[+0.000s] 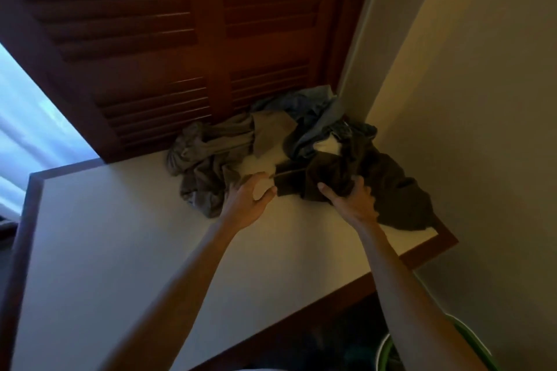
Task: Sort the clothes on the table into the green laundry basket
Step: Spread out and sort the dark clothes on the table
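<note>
Nearest the camera, at about 5 o'clock below the table edge, the rim of the green laundry basket (470,337) shows behind the right forearm; most of it is cut off by the frame.

Both forearms reach up the frame to the heap of clothes. The right hand (354,200) has its fingers curled into the near edge of the dark brown garment (388,187), thumb spread to the left; it appears clamped on a fold of that cloth. The left hand (251,200) sits just beside the garment's left end, at about 9 o'clock from the right hand, fingers bent and apart; whether it holds any cloth cannot be told.

The dark brown garment runs from the left hand toward 4 o'clock, ending near the table's right corner. Its long axis lies roughly across the reach of the arms. The right hand is the nearer to its bulk. Judgement: a lift would have to carry it back toward 5 o'clock to reach the basket.

Beyond, at 11 o'clock from the hands, lies a grey-olive garment (208,153), crumpled. At 12 to 1 o'clock, a blue-grey garment (313,108) is heaped against the corner.

The table (120,250) has a pale top with a dark wooden border. Behind stands a dark louvred door (180,39); a plain wall (482,99) closes the right side.
</note>
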Motion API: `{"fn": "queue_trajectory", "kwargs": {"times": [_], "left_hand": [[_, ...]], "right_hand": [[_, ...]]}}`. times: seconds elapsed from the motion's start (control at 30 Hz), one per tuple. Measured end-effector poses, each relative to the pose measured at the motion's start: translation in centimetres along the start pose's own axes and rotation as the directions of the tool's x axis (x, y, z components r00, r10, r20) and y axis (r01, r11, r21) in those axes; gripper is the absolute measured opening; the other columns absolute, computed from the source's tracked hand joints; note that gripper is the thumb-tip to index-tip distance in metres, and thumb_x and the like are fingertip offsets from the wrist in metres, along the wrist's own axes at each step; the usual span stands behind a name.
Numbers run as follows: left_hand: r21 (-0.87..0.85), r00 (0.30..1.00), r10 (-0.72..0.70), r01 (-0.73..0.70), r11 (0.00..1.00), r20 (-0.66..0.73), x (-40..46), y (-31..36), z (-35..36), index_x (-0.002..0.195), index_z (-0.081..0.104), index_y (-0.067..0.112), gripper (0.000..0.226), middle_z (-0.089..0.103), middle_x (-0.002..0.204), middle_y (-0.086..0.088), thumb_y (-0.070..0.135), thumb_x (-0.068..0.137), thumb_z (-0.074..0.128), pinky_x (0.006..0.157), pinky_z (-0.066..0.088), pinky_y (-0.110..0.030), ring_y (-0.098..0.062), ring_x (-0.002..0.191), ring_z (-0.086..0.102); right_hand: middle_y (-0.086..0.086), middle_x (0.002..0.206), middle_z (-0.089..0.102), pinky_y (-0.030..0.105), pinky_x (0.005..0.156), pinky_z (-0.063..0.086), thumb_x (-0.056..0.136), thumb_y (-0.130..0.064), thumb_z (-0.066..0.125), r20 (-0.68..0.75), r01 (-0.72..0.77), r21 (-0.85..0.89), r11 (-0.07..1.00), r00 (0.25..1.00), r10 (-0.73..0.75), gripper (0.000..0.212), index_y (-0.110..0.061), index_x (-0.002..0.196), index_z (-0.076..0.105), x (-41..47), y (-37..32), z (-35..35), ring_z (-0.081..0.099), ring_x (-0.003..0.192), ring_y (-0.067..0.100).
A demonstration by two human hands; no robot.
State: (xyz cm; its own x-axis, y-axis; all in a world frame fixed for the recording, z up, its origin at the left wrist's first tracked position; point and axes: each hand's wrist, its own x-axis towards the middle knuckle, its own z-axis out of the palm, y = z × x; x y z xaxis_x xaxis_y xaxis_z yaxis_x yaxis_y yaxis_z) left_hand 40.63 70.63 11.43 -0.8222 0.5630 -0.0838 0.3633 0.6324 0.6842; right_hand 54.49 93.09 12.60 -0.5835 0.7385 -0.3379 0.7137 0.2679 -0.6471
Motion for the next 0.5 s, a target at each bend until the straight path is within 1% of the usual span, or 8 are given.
{"fn": "queue_trajectory", "kwargs": {"times": [0.07,0.13,0.2,0.27,0.33,0.4,0.47,0.5], "left_hand": [[0.028,0.995,-0.097,0.097,0.995,-0.023,2.6,-0.1,-1.5,0.152,0.024,0.047,0.075,0.031,0.161,-0.004,0.072,0.088,0.055,0.116,0.031,-0.058,-0.040,0.147,0.027],[0.010,0.978,-0.206,0.206,0.978,-0.043,5.5,-0.4,-2.3,0.156,0.006,0.047,0.096,0.015,0.167,-0.007,0.081,0.081,0.055,0.117,0.023,-0.062,-0.042,0.150,0.017],[0.011,0.958,-0.281,0.282,0.959,-0.053,8.5,-1.0,-2.8,0.155,-0.007,0.051,0.107,-0.002,0.169,-0.010,0.089,0.075,0.053,0.118,0.014,-0.066,-0.046,0.152,0.007],[0.044,0.947,-0.317,0.320,0.947,-0.049,11.8,-1.8,-3.1,0.150,-0.014,0.058,0.111,-0.020,0.168,-0.009,0.097,0.067,0.047,0.118,0.005,-0.072,-0.049,0.152,-0.006],[0.128,0.931,-0.364,0.366,0.922,-0.041,15.2,-2.7,-3.5,0.149,-0.017,0.060,0.109,-0.033,0.164,-0.004,0.101,0.065,0.039,0.115,-0.004,-0.076,-0.049,0.150,-0.020],[0.187,0.902,-0.432,0.429,0.884,-0.028,18.7,-4.8,-3.6,0.149,-0.014,0.060,0.102,-0.038,0.161,-0.001,0.101,0.067,0.032,0.111,-0.012,-0.077,-0.048,0.146,-0.030],[0.227,0.878,-0.477,0.455,0.861,0.049,21.3,-7.3,-3.4,0.150,-0.004,0.062,0.093,-0.031,0.164,0.001,0.102,0.070,0.020,0.108,-0.020,-0.077,-0.044,0.147,-0.033],[0.255,0.877,-0.470,0.434,0.864,0.101,22.2,-8.4,-3.0,0.153,0.006,0.059,0.090,-0.021,0.168,0.001,0.099,0.074,0.012,0.108,-0.025,-0.074,-0.040,0.149,-0.029]], "right_hand": [[0.012,0.165,0.011,0.068,0.114,0.016,0.060,-0.093,0.059,0.006,-0.068,-0.060,0.996,0.998,0.068,0.127,-0.032,0.157,0.006,2.7,-1.7,-0.8,0.012,0.149,0.043],[0.013,0.167,-0.003,0.070,0.115,0.012,0.056,-0.096,0.058,0.008,-0.122,-0.100,0.988,0.992,0.123,0.137,-0.032,0.158,-0.007,6.1,-2.3,-1.4,0.002,0.152,0.044],[0.012,0.167,-0.012,0.072,0.114,0.010,0.056,-0.094,0.060,0.013,-0.200,-0.134,0.971,0.979,0.203,0.140,-0.032,0.158,-0.012,9.7,-2.0,-1.8,-0.007,0.151,0.045],[0.011,0.165,-0.021,0.075,0.112,0.009,0.055,-0.091,0.064,-0.006,-0.310,-0.145,0.940,0.950,0.312,0.142,-0.032,0.157,-0.016,13.1,-1.0,-1.9,-0.014,0.150,0.046],[0.011,0.165,-0.024,0.077,0.111,0.008,0.056,-0.086,0.070,-0.007,-0.405,-0.140,0.904,0.913,0.408,0.141,-0.035,0.156,-0.016,15.8,0.5,-1.6,-0.017,0.149,0.046],[0.012,0.165,-0.018,0.074,0.112,0.009,0.062,-0.081,0.072,0.040,-0.422,-0.171,0.890,0.900,0.434,0.134,-0.038,0.156,-0.013,17.8,1.2,-0.5,-0.011,0.150,0.047],[0.014,0.166,-0.008,0.071,0.115,0.013,0.071,-0.074,0.072,0.074,-0.376,-0.243,0.894,0.912,0.403,0.123,-0.037,0.158,-0.007,18.6,0.5,0.9,-0.001,0.150,0.046],[0.016,0.165,-0.003,0.069,0.115,0.016,0.075,-0.069,0.072,0.073,-0.340,-0.278,0.898,0.925,0.373,0.118,-0.036,0.158,-0.004,18.7,0.0,1.8,0.003,0.150,0.046]]}}
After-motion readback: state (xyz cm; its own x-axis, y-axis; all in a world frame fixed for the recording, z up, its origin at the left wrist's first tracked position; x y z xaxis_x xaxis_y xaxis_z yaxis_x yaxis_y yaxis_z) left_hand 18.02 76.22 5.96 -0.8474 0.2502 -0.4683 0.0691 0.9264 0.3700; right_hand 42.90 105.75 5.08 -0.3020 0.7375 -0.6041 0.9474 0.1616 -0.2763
